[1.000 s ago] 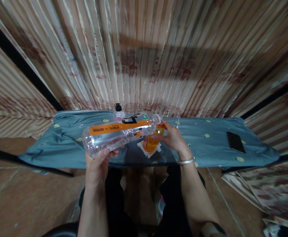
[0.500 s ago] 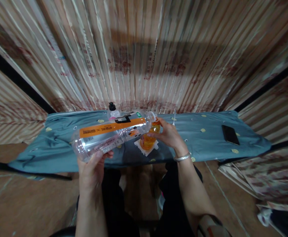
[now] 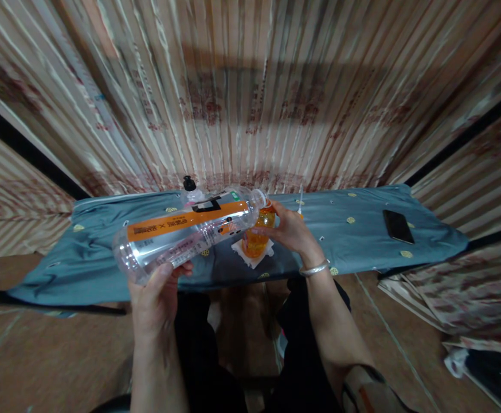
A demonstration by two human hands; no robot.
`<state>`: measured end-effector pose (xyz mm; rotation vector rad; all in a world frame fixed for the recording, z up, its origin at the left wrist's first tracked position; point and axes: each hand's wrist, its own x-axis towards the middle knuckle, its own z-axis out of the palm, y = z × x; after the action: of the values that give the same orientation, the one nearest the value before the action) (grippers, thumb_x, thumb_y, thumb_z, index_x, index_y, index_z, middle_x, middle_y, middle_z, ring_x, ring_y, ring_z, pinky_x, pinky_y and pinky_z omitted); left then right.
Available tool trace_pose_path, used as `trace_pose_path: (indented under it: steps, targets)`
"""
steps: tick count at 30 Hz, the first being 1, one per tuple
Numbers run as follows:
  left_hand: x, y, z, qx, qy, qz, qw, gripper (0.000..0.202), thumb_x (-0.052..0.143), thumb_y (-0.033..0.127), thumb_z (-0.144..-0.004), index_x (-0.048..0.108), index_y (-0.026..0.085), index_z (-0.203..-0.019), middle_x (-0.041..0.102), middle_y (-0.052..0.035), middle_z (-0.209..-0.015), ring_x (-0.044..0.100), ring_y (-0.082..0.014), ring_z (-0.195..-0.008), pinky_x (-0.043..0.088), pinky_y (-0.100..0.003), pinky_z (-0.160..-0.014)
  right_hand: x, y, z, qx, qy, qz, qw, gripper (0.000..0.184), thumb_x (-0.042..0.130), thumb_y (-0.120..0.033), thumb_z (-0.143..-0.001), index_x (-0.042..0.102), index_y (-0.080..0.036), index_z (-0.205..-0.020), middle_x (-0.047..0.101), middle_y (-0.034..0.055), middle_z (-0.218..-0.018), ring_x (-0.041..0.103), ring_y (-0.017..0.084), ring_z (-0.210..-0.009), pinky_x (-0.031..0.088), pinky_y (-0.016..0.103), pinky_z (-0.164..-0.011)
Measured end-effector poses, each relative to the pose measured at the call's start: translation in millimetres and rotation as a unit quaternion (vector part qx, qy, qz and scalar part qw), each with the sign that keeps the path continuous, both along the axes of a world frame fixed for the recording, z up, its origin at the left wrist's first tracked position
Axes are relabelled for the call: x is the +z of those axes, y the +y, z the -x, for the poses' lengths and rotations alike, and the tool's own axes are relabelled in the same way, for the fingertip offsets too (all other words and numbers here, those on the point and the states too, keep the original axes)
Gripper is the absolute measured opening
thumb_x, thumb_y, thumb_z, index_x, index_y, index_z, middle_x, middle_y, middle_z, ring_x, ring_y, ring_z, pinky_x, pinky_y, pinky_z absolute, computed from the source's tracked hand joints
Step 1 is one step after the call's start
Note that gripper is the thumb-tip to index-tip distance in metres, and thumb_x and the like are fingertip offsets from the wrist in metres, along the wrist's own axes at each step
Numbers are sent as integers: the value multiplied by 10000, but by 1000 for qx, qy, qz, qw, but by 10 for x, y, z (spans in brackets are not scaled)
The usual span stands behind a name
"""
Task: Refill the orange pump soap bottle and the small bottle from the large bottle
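Note:
A large clear plastic bottle [image 3: 190, 226] with an orange and silver label lies tilted across the middle of the view. My left hand [image 3: 158, 287] is wrapped round its lower part from below. The bottle's uncapped mouth points right, at the top of a smaller bottle of orange liquid [image 3: 257, 241]. Around that smaller bottle my right hand [image 3: 287, 229] is closed, near its upper part. The smaller bottle stands on a folded white tissue [image 3: 262, 259]. Whether the two mouths touch is hidden.
A pump bottle with a black top [image 3: 189, 184] stands behind the large bottle. Behind my right hand is a thin white stick-like thing [image 3: 301, 201]. A black phone [image 3: 398, 226] lies on the right of the teal cloth [image 3: 362, 246]. Striped curtains [image 3: 250, 115] surround the table.
The whole view has shifted slightly, carrying everything a little to the left. Both hands keep their holds, and the large bottle stays tilted toward the smaller one.

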<state>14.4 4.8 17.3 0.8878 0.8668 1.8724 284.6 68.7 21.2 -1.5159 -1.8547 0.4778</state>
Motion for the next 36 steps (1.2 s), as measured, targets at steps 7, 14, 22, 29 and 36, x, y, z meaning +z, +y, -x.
trace_pose_path:
  steps: [7,14,22,29,36]
  targets:
    - [7,2,-8,2,13,-4,1000,427,993,398,-577,762,176,-860,737,4,-686,667,-128,-511,570,-190,-468,-34,2,-3,1,-2,-13,1000,582,875,-342,-827,666,-250,-1363,820,75,-1217,779,312,-1118,596,403,-935]
    - [-2,6,1,1,13,-8,1000,410,977,366,-581,748,180,-865,725,7,-685,658,-137,-503,569,-204,-449,-23,4,-5,-5,-12,-9,1000,638,887,-384,-820,647,-243,-1395,798,88,-1292,768,316,-1159,589,390,-947]
    - [10,-9,3,-4,15,-17,1000,404,965,323,-606,767,189,-931,749,-1,-710,677,-145,-502,590,-208,-453,-6,-3,-9,0,-6,-8,1000,616,884,-349,-820,651,-234,-1379,813,87,-1256,770,327,-1156,589,404,-943]
    - [34,-13,-16,-6,5,-18,1000,400,976,317,-601,753,179,-903,756,-5,-716,687,-140,-501,593,-197,-465,9,-7,-4,-4,-6,-2,1000,636,893,-349,-807,655,-240,-1386,819,85,-1222,773,338,-1134,587,413,-944]
    - [48,9,-22,-12,6,-21,1000,421,995,342,-560,755,172,-861,762,12,-700,684,-134,-475,586,-190,-449,-2,-7,-1,0,0,-9,1000,611,898,-343,-803,666,-239,-1358,817,85,-1224,763,335,-1153,581,420,-965]
